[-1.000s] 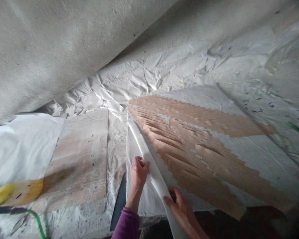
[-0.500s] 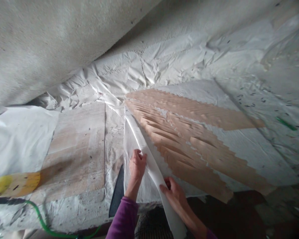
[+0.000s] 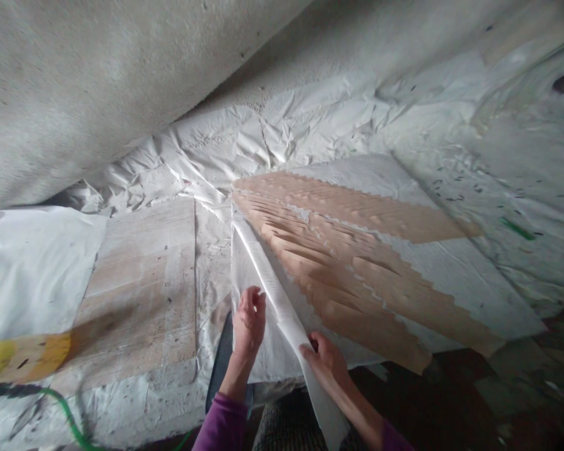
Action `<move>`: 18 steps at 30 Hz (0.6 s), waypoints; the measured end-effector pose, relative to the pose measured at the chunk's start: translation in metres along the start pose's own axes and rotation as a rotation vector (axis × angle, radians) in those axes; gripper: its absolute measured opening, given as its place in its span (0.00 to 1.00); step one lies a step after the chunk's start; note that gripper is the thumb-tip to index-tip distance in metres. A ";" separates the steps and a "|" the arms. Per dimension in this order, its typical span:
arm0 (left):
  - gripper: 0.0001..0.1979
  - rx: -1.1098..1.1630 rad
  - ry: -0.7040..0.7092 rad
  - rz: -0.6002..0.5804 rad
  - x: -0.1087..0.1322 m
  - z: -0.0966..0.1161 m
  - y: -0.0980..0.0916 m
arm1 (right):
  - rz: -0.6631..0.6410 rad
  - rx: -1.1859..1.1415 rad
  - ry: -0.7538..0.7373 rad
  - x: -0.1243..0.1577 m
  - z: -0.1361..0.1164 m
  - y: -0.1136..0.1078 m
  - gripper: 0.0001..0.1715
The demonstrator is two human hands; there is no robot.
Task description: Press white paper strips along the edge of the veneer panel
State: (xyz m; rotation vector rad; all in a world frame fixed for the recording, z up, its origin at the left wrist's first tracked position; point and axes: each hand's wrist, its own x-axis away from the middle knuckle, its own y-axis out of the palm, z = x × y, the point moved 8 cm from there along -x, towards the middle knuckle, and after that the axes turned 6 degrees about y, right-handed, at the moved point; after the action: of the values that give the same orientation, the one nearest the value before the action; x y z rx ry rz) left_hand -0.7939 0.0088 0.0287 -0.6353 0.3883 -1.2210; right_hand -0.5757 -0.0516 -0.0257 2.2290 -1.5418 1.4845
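A long white paper strip runs diagonally from the tip of the brown pieces down past the table's front edge. My right hand is closed on its lower part, thumb on top. Just left of the strip, my left hand hovers with curled fingers pinched together; whether anything small is in them is hidden. Right of the strip lie overlapping rows of thin brown leaf-like sheets with jagged edges, some lifting. They rest on a white-covered board.
A wood-grained board lies to the left, beside a white sheet. A yellow-orange object and a green hose are at lower left. Wrinkled white sheeting lies behind, under a large rough grey-white mass.
My left hand has come off the strip's edge and shifted slightly left and down. My right hand keeps its hold. The whole view has moved a little.
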 end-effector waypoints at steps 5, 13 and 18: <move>0.14 -0.230 0.612 -0.181 0.054 0.039 0.018 | 0.016 -0.015 0.031 0.002 0.000 0.000 0.04; 0.21 -0.339 0.602 -0.138 0.065 0.033 0.029 | 0.011 -0.063 0.006 0.003 -0.002 0.000 0.05; 0.19 -0.330 0.557 -0.131 0.062 0.034 0.029 | 0.024 -0.082 -0.022 0.003 0.000 0.001 0.05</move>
State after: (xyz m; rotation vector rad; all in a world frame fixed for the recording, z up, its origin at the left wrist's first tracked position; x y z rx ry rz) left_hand -0.7330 -0.0356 0.0392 -0.5986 1.0434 -1.4679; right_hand -0.5759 -0.0539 -0.0240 2.1970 -1.6108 1.3807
